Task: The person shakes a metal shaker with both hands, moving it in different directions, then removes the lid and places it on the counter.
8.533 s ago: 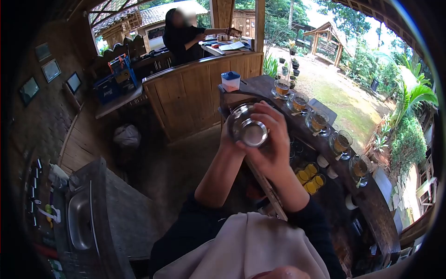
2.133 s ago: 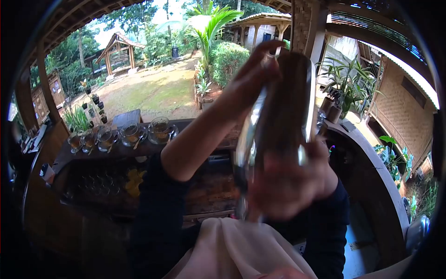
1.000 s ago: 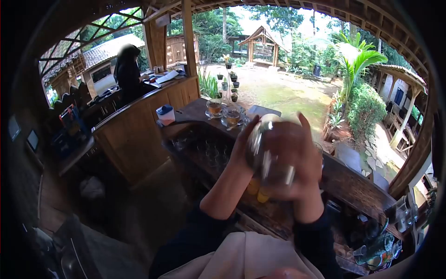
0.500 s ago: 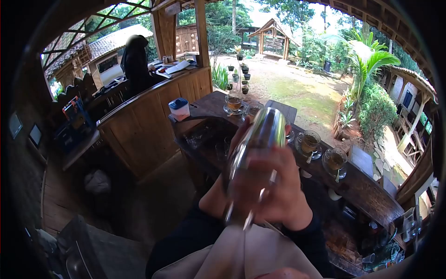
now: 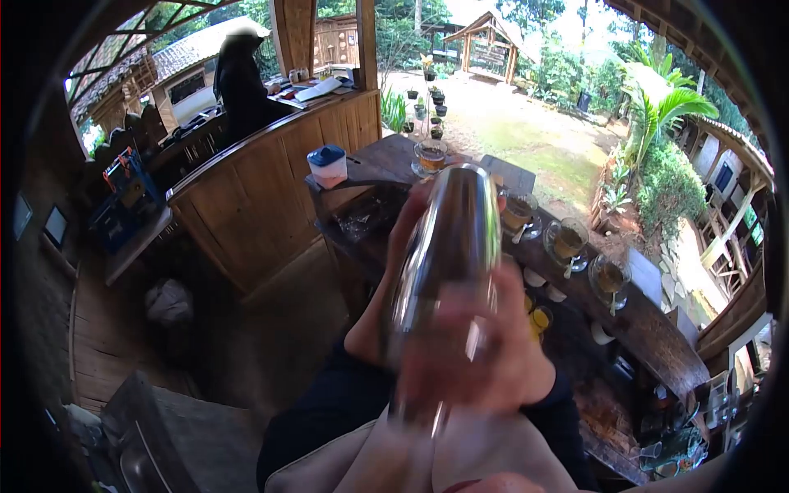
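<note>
A shiny metal cocktail shaker (image 5: 462, 218) is held up in front of me, tilted, its far end pointing away toward the counter. My right hand (image 5: 501, 353) wraps around its near half, with the fingers blurred by motion. Along the left side, my left hand (image 5: 403, 234) is closed against the shaker, and much of it is hidden behind the metal. Beyond the shaker, glass cups of tea-coloured drink on saucers stand along the dark wooden counter (image 5: 657, 349), among them one cup (image 5: 567, 240) with a spoon on its saucer.
A blue-lidded container (image 5: 327, 166) stands at the counter's left end. Small yellow glasses (image 5: 540, 319) and white cups sit on the lower shelf. Glassware (image 5: 674, 452) is at lower right. Another person in dark clothing (image 5: 241, 86) is behind a wooden partition (image 5: 271, 193).
The shaker has shifted and appears larger, still gripped by both hands. My view has moved slightly, so the cups appear further right and the yellow glasses now show.
</note>
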A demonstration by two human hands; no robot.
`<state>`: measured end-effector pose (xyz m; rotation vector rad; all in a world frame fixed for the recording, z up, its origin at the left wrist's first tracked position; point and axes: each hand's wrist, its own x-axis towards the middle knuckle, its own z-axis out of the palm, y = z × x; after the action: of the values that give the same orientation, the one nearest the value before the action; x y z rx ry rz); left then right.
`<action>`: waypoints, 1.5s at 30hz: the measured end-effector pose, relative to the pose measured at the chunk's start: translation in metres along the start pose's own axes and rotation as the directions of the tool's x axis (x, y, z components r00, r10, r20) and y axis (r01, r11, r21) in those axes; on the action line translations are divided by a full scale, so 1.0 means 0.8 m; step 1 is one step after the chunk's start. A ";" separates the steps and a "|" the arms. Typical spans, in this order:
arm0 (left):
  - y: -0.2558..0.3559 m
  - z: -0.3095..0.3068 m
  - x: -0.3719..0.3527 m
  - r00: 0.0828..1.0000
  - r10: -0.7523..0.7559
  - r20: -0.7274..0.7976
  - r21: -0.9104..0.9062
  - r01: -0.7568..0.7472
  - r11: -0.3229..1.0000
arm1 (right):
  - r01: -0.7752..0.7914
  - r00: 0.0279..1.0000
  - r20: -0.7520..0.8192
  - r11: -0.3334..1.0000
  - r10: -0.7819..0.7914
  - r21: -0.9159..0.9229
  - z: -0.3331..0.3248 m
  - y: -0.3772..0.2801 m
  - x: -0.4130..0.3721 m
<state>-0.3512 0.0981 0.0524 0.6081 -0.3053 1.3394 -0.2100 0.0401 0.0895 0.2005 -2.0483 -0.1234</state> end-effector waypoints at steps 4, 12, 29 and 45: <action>0.001 -0.018 -0.001 0.897 0.261 0.357 0.081 -0.308 0.948 | 0.249 0.963 -0.128 0.966 -0.239 0.070 0.036 0.024 -0.025; 0.011 -0.077 -0.005 0.946 -0.054 -0.319 -0.285 -0.041 0.958 | -0.551 0.765 -0.189 0.777 0.616 0.303 0.032 0.071 -0.006; 0.014 0.001 -0.035 0.982 -0.187 -0.008 -0.394 0.169 0.904 | -0.071 0.997 -0.022 0.994 0.073 0.077 0.011 0.010 0.001; 0.016 0.040 -0.009 0.992 -0.120 -0.025 -0.049 0.118 0.992 | 0.366 0.902 -0.252 0.931 -0.351 0.012 0.028 0.016 -0.004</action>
<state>-0.3607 0.0756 0.0773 0.5596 -0.2733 1.2216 -0.2296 0.0530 0.0783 0.6033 -1.7496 -0.2537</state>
